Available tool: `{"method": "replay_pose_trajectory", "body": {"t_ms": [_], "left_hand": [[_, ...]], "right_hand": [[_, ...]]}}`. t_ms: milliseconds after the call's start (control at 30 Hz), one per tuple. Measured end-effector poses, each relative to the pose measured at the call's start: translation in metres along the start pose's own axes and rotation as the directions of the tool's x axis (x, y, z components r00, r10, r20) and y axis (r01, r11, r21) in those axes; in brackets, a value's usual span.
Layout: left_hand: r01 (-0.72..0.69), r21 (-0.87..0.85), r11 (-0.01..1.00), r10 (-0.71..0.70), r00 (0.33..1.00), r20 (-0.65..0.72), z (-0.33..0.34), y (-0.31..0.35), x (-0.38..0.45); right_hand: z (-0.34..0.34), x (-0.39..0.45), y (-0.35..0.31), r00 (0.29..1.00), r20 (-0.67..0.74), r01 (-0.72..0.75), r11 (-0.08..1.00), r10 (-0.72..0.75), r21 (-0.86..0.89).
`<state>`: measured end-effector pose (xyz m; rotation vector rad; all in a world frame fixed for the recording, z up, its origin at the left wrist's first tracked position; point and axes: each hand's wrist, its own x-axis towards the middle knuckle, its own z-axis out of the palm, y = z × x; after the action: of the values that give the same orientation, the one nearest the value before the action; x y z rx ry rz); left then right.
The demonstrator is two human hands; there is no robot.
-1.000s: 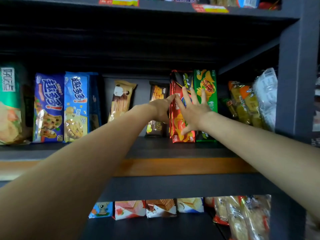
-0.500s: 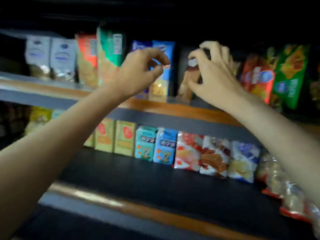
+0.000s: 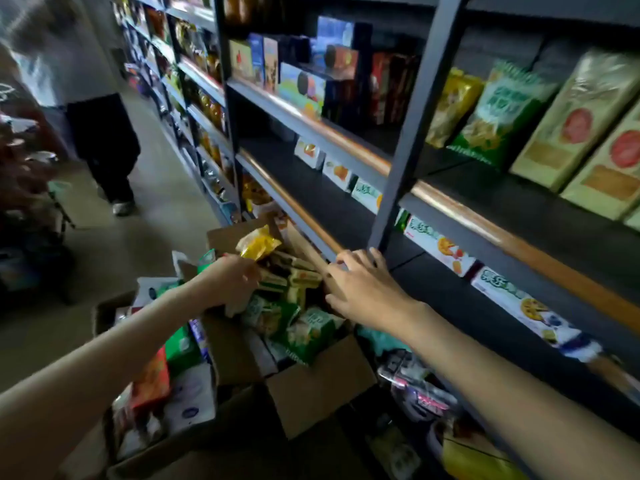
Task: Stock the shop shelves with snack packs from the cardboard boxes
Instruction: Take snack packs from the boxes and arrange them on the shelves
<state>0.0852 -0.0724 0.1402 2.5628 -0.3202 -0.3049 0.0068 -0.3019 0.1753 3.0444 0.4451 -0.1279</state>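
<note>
Snack packs in green and tan wrappers are lying heaped in the open brown cardboard box beside the dark shelves. Left hand is reaching in, grip hidden; right hand, fingers spread, is hovering, and should be lifting one pack cleanly.

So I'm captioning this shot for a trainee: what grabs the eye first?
Two bare arms reach into the open cardboard box of snack packs at the foot of the shelving. The left hand digs among the packs below a yellow pack; the right hand hovers open over the box. Tall green and tan packs line the shelf at upper right.
</note>
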Motion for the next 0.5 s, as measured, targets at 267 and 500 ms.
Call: {"method": "replay_pose_trajectory", "body": {"t_ms": [267,500], "left_hand": [[0.209,0.102,0.973,-0.224,0.96,0.169,0.068,-0.103,0.035],[0.229,0.125,0.965,-0.255,0.931,0.26,0.126,-0.11,0.105]], "right_hand": [[0.142,0.117,0.012,0.852,0.515,-0.081,0.996,0.091,-0.042],[0.249,0.17,0.037,0.774,0.618,-0.223,0.973,0.138,0.061]]}}
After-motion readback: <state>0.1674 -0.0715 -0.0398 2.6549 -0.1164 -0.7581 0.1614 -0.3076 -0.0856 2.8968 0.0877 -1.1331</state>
